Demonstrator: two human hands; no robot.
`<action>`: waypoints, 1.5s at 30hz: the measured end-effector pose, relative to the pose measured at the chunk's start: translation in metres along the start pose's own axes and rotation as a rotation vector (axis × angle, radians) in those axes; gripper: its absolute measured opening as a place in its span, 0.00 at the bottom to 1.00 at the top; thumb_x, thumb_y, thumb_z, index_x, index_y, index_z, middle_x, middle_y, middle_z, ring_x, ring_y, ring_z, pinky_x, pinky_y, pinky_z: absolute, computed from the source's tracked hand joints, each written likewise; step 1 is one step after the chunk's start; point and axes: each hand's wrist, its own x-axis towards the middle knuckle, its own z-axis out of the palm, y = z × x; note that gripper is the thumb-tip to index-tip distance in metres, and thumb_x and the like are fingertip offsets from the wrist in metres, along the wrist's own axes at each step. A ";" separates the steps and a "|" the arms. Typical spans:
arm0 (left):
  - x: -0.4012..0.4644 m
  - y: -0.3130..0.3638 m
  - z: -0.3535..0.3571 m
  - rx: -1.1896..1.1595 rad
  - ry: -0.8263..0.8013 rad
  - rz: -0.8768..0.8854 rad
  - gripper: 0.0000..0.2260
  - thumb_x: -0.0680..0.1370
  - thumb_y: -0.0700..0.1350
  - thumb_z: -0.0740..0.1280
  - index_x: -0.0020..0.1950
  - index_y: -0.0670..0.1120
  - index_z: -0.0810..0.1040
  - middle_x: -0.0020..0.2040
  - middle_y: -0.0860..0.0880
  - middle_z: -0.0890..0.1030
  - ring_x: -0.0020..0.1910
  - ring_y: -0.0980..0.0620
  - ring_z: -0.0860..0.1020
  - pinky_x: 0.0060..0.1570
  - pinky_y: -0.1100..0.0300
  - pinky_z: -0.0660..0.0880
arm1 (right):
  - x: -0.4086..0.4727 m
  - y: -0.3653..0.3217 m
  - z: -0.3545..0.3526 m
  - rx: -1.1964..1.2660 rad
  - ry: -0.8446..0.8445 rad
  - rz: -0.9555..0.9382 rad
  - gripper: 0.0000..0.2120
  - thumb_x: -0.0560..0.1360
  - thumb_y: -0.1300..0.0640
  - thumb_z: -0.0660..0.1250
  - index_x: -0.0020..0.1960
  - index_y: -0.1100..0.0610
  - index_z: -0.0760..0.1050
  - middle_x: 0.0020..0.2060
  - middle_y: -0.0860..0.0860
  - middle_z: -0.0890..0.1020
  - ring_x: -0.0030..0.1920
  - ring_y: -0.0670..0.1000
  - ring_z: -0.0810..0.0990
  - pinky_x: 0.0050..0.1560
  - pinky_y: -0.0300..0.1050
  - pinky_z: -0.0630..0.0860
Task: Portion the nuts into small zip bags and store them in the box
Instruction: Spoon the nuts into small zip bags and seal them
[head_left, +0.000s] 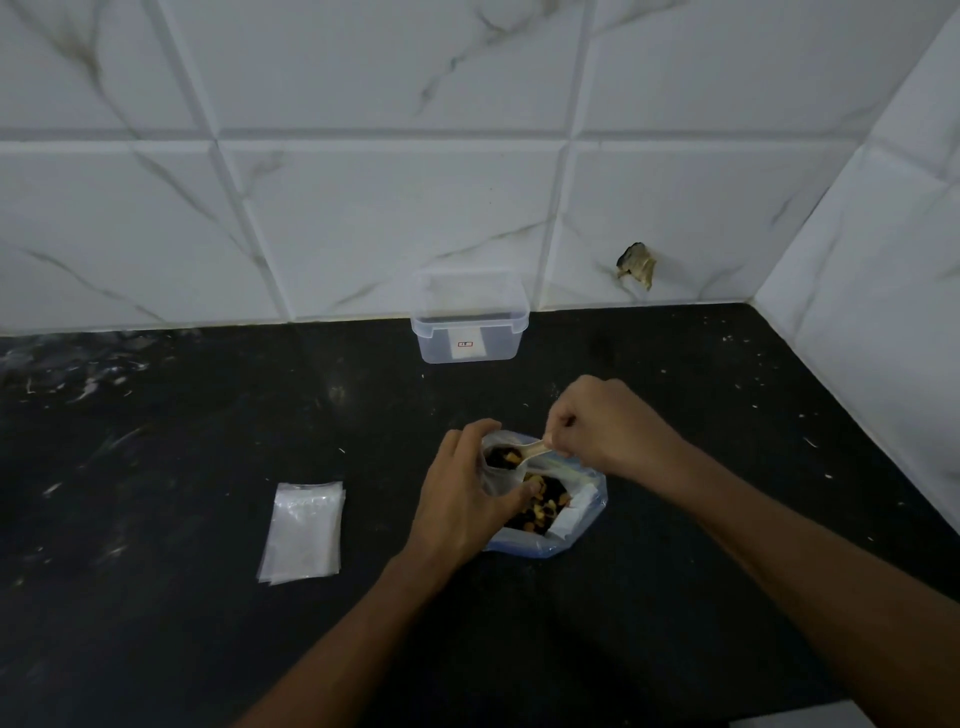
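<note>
Clear small bag (493, 475) taking spooned nuts (511, 458), box (469, 318) empty

Single head-worn view — looks forward and down, close over black counter (208, 519), tiled wall (363, 208) behind

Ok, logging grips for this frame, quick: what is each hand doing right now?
Left hand: grips a small zip bag, holding its mouth open.
Right hand: pinches the handle of a plastic spoon loaded with nuts.

The box (469, 317) label's print is unreadable.
</note>
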 end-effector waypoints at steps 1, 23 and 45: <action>-0.001 -0.001 0.001 -0.011 0.013 -0.001 0.31 0.69 0.53 0.77 0.68 0.55 0.68 0.59 0.56 0.72 0.56 0.60 0.74 0.57 0.57 0.77 | 0.001 -0.005 0.004 -0.053 0.011 -0.008 0.06 0.77 0.58 0.67 0.48 0.57 0.82 0.41 0.50 0.83 0.40 0.47 0.80 0.42 0.40 0.77; 0.002 0.003 0.004 -0.059 0.092 0.079 0.31 0.70 0.53 0.76 0.70 0.52 0.68 0.58 0.55 0.69 0.55 0.66 0.71 0.50 0.78 0.68 | -0.009 -0.042 -0.013 -0.435 -0.141 -0.099 0.07 0.78 0.57 0.66 0.54 0.56 0.75 0.48 0.52 0.78 0.48 0.50 0.78 0.51 0.46 0.76; 0.005 -0.003 -0.003 -0.256 0.196 0.001 0.26 0.70 0.51 0.77 0.64 0.57 0.69 0.59 0.54 0.75 0.56 0.63 0.75 0.49 0.67 0.77 | -0.024 -0.006 -0.055 0.086 0.067 -0.081 0.15 0.81 0.63 0.56 0.49 0.46 0.76 0.42 0.49 0.80 0.32 0.44 0.78 0.30 0.36 0.69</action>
